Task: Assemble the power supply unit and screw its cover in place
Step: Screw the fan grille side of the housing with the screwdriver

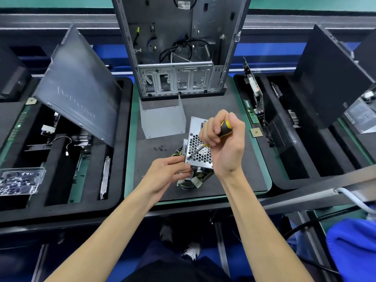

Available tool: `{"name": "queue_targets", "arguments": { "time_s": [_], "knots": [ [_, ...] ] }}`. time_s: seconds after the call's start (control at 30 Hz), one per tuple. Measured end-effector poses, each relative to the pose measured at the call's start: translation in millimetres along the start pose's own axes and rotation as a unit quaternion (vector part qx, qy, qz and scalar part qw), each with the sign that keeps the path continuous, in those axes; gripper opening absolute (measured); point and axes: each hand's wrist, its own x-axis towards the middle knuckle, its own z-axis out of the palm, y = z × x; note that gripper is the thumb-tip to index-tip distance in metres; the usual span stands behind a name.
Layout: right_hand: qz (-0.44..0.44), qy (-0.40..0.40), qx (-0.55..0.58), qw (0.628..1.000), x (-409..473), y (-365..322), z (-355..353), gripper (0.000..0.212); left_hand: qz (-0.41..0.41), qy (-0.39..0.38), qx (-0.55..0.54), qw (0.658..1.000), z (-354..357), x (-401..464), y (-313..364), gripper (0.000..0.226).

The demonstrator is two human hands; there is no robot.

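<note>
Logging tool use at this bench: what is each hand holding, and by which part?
Right hand grips the screwdriver by its black-and-yellow handle. Left hand holds the power supply unit at its near lower-left corner.

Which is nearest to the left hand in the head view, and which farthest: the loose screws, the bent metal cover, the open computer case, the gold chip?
From the left hand:
1. Loose screws, on the mat just above it.
2. Bent metal cover, lying behind the screws.
3. Gold chip, off to the right at the mat's edge.
4. Open computer case, standing at the back.
</note>
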Motion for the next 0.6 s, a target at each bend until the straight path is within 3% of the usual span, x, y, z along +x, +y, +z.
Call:
{"name": "queue_targets", "arguments": {
  "time_s": [0.33,0.6],
  "knots": [
    [0.023,-0.080,-0.102,0.991,-3,2,13,0.038,-0.013,0.016,0.002,1.000,-3,2,2,0.031],
    [0.022,-0.074,-0.153,0.985,-3,1,15,0.036,-0.015,0.003,0.015,1.000,-3,1,3,0.028]
  ]
}}
